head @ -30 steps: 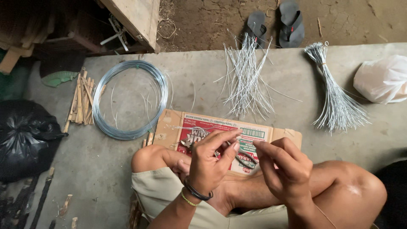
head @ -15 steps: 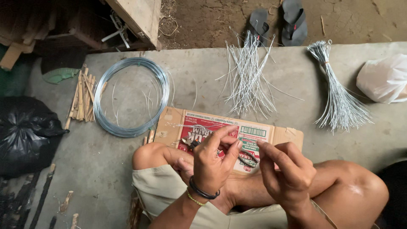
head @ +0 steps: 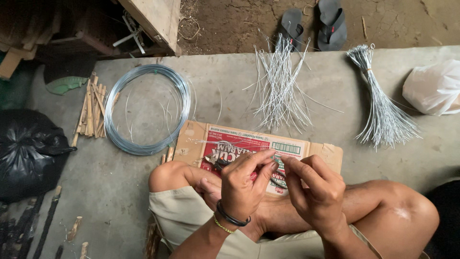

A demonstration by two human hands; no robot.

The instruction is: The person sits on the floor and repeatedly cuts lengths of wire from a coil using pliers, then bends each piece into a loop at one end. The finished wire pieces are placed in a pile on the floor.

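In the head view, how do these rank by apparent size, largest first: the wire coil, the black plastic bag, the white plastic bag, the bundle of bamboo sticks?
1. Wire coil, widest outline.
2. Black plastic bag, partly cut off by the frame edge, so unsure against the coil.
3. White plastic bag, also cut off.
4. Bundle of bamboo sticks, smallest.

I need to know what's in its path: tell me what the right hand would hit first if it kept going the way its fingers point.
The right hand points up-left, so it would meet the left hand fingertips almost at once; they look nearly touching, though depth is unclear.

Wire coil (head: pixel 146 110) left of loose wires (head: pixel 280 88)
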